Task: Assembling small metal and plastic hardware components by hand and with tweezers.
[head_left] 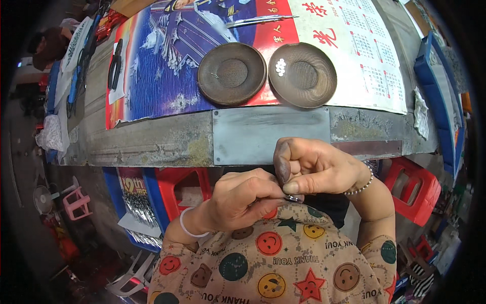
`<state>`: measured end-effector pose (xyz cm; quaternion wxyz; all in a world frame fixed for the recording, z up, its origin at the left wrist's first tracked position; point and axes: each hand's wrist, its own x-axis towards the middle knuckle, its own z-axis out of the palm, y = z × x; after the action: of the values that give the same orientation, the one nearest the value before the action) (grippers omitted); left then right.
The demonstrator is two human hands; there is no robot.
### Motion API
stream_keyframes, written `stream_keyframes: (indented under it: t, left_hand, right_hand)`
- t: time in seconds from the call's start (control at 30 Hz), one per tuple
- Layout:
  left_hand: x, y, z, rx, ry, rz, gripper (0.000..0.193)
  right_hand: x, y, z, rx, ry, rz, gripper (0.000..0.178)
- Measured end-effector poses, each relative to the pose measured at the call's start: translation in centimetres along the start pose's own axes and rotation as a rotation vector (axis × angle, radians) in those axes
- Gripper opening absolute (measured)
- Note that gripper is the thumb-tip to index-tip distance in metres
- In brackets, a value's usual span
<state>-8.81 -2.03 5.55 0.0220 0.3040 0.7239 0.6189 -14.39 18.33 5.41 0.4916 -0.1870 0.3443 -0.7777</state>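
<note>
Here, at the far left of the workbench [152, 142], black pliers [115, 63] lie on a paper, well apart from the hands. A colourful poster calendar [167, 76] covers the bench top, probably to protect it. On it stand two round dark wooden dishes just beside each other: the left dish [232, 73] looks almost empty, and the right dish [302, 74] keeps a small cluster of pale shiny beads [280, 67] near its left rim, so that they do not roll away. Metal tweezers [258, 20] lie farther back.

Near the body, below the bench edge, the left hand [243, 197] is curled, with its fingers closed around a small dark metal piece [293, 198]. The right hand [316, 167] meets it from the right: thumb and forefinger pinch the same piece, and the other fingers are folded. The two hands touch, close over the lap, seemingly for steadiness with such a tiny part. What the piece is I cannot tell. Red plastic stools [415, 195] stand lower right.
</note>
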Motion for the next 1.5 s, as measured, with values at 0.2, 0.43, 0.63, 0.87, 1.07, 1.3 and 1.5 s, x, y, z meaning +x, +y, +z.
stream_keyframes:
  t: [0.2, 0.43, 0.63, 0.87, 1.07, 1.3, 1.5]
  left_hand:
    - [-0.1, -0.2, -0.3, 0.015, 0.021, 0.016, 0.023]
    - [-0.6, -0.9, -0.5, -0.069, 0.019, -0.026, 0.02]
    - [-1.2, -0.6, -0.8, -0.044, -0.077, -0.043, 0.022]
    - [-0.4, -1.5, -0.9, 0.239, 0.066, -0.096, 0.031]
    - [-0.6, -1.3, -0.8, 0.104, 0.114, -0.205, 0.02]
    - [-1.2, -1.6, -0.2, -0.003, 0.137, -0.175, 0.022]
    - [-1.6, -1.5, -0.3, -0.004, 0.144, -0.176, 0.021]
  right_hand:
    - [0.5, -0.3, -0.2, 0.145, 0.064, 0.139, 0.019]
    - [1.0, 0.2, -0.7, 0.101, -0.001, 0.108, 0.021]
    - [2.3, -3.2, 0.4, -0.73, -0.315, 0.162, 0.015]
    - [1.3, -3.8, 3.5, -1.72, 0.047, -0.082, 0.024]
    - [2.9, -6.9, -4.8, -1.753, 0.555, -0.247, 0.013]
    - [4.7, -5.7, -6.4, -1.847, 0.473, -0.228, 0.012]
    - [5.5, -5.4, -6.3, -2.012, 0.4, -0.189, 0.013]
